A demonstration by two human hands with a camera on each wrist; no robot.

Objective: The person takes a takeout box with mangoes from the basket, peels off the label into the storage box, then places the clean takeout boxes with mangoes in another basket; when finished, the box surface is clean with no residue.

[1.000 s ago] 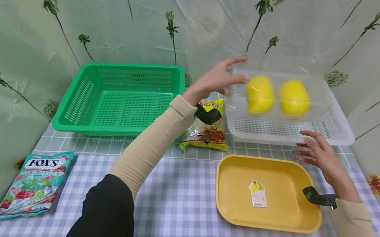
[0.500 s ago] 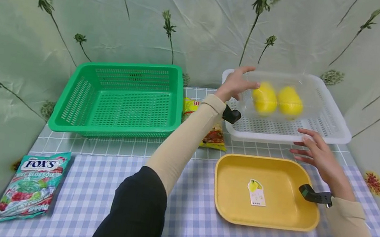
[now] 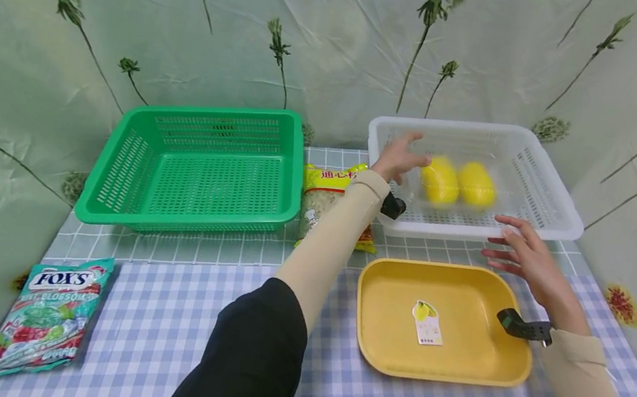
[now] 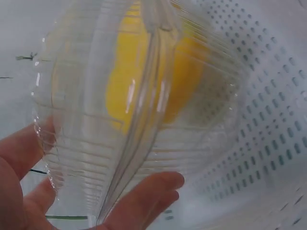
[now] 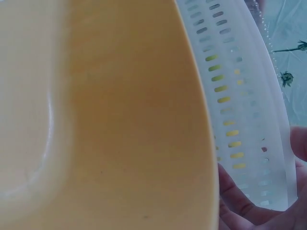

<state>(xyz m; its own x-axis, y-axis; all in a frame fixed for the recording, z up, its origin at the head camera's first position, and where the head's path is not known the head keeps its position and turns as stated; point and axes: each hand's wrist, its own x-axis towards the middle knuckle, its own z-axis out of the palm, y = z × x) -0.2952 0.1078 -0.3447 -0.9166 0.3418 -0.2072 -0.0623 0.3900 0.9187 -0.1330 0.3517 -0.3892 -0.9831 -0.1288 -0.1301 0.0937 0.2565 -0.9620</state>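
A clear plastic clamshell box (image 4: 201, 139) with two yellow fruits (image 3: 477, 184) in it is inside the white basket (image 3: 542, 232), near its left end. My left hand (image 3: 401, 159) grips the box by its left end. In the left wrist view, fingers (image 4: 148, 196) lie on both sides of the box's seam. My right hand (image 3: 526, 253) holds the basket's front rim. The right wrist view shows the thumb on one side of that rim and fingers (image 5: 235, 196) against the outer wall.
In front of the basket sits a yellow tray (image 3: 474, 359) with a lemon sticker. A yellow pasta bag (image 3: 318, 202) lies partly under my left arm. The green basket (image 3: 181, 223) stands back left, and a Fox's candy bag (image 3: 47, 316) lies front left.
My left hand has brought the clamshell box down into the white basket from above it, moving right and lower. The right hand has stayed at the rim.
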